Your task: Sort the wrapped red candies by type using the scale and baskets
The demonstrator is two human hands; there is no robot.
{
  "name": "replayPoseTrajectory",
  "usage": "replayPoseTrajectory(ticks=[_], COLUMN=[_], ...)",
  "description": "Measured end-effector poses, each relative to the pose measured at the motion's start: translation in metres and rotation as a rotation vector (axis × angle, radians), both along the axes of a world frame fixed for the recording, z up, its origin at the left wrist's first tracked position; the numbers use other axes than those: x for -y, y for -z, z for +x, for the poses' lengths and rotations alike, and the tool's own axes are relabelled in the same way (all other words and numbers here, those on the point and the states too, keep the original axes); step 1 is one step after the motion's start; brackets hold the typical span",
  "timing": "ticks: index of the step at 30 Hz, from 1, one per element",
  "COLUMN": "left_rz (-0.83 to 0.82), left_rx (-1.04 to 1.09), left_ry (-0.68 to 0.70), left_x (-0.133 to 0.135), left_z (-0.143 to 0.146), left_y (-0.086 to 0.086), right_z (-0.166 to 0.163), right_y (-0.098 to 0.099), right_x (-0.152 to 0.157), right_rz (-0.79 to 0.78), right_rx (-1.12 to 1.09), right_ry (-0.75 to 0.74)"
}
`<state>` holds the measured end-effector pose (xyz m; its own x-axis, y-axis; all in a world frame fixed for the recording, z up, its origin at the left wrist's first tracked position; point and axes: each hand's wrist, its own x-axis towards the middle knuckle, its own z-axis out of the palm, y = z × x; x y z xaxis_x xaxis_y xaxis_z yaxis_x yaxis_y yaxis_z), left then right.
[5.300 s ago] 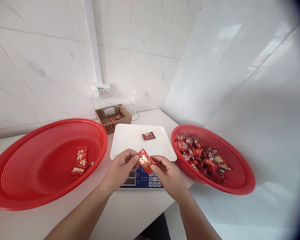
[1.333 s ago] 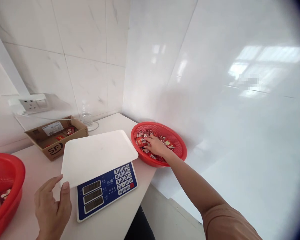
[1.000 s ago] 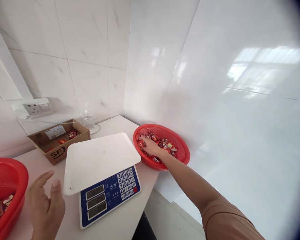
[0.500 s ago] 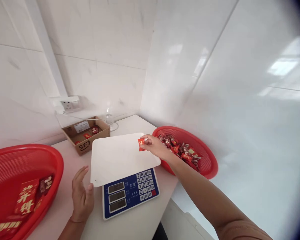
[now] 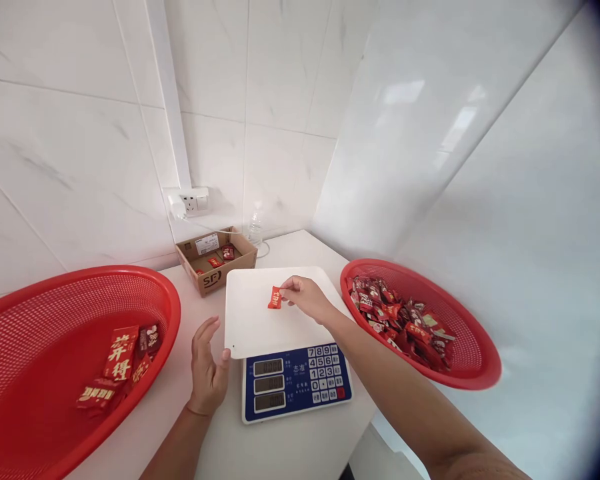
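Between the thumb and fingers of my right hand [image 5: 305,297] is a small red wrapped candy [image 5: 275,298] with pale lettering. It is over the white tray of the digital scale [image 5: 260,333]; whether it touches the tray I cannot tell. My left hand [image 5: 210,370] holds nothing, its fingers apart, beside the tray's near left corner. Below the tray, the blue keypad panel [image 5: 300,383] faces me with three small displays. To the right, a red plastic basket [image 5: 473,340] holds many red and brown wrapped candies [image 5: 405,323].
A larger red basket [image 5: 167,293] on the left contains several red packets [image 5: 123,353]. Behind the scale stand an open cardboard box [image 5: 230,270] with a few packets inside and a clear plastic bottle [image 5: 255,223]. A wall socket [image 5: 195,202] has a white cable plugged in.
My view has swung left, so the scale and baskets appear further right. My right hand has carried the candy from the tray's right edge inward. My left hand stays beside the tray.
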<state>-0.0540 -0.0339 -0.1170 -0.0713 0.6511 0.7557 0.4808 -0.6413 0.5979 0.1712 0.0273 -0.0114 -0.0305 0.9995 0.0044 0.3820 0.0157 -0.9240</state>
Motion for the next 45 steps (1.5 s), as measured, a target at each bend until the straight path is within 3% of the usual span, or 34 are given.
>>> replayPoseTrajectory(ticks=[8,13,15,18,23,29,35,45], left_rz=[0.007,0.052,-0.044,-0.319,-0.714,-0.873,-0.913,-0.9], left_rx=[-0.007,-0.039,-0.001,0.067,0.234,0.252,0.361,0.26], left_ry=[-0.001,-0.007,0.081,0.344,0.62,0.811,0.779,0.767], left_x=[0.0,0.015,0.023,0.031,0.033,0.034,0.04,0.046], left_z=[0.001,0.015,0.026,0.045,0.061,0.056,0.053,0.048], left_y=[-0.002,-0.035,-0.056,-0.084,-0.108,-0.112,-0.116,-0.112], right_z=[0.002,-0.014,-0.022,-0.031,-0.021,-0.003,-0.005,-0.013], right_y=[-0.003,-0.006,-0.005,-0.003,-0.003,-0.006,-0.011,-0.009], right_x=[0.01,0.053,0.074,0.1,0.119,0.127,0.129,0.129], right_rz=[0.002,0.073,0.093,0.121,0.135,0.169,0.128,0.14], right_rx=[-0.221,-0.362,-0.402,-0.447,-0.418,-0.184,-0.181,-0.287], right_ry=[0.063,0.069,0.066,0.078,0.067,0.047,0.025,-0.003])
